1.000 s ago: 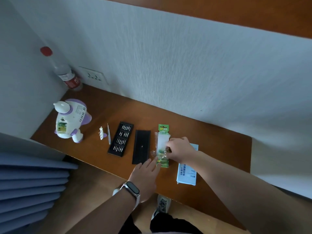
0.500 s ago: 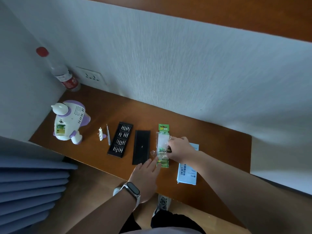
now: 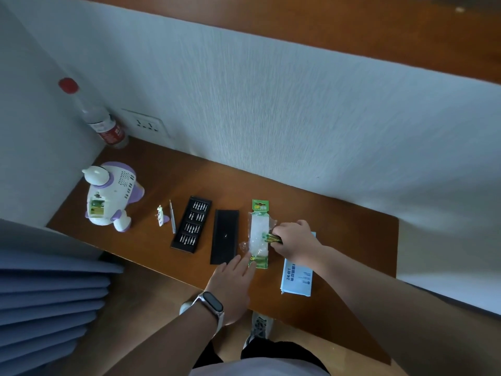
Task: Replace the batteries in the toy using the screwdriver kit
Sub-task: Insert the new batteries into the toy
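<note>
**MINIMAL MOVEMENT SINCE LAST CHECK**

Noted almost no change from the earlier frames: found both hands still at the battery pack [image 3: 259, 230], with the right hand [image 3: 295, 241] drawn only slightly rightward. Found its fingers curled, pinching green-and-yellow batteries [image 3: 272, 237] at the right side of the pack's clear blister. Found the left hand [image 3: 230, 283] flat, fingers straight, tips pressing the near end of the pack, gripping nothing. Recorded a watch [image 3: 212, 305] on the left wrist.

Located the pack about midway along the desk [image 3: 339, 234], close to its near edge. Located the toy [image 3: 111, 195] at the left end of the desk, lying with its battery compartment [image 3: 95, 207] open and facing up. Logged, from toy towards pack: a small white cover [image 3: 160, 216], a slim screwdriver [image 3: 172, 217] just beside it, the black bit tray [image 3: 192, 224], then a black lid [image 3: 225, 236]. Logged a blue-and-white box [image 3: 296, 278] at the near edge, partly hidden by the right wrist. Logged a red-capped bottle [image 3: 104, 123] in the far left corner, beside a wall socket [image 3: 147, 124].
</note>
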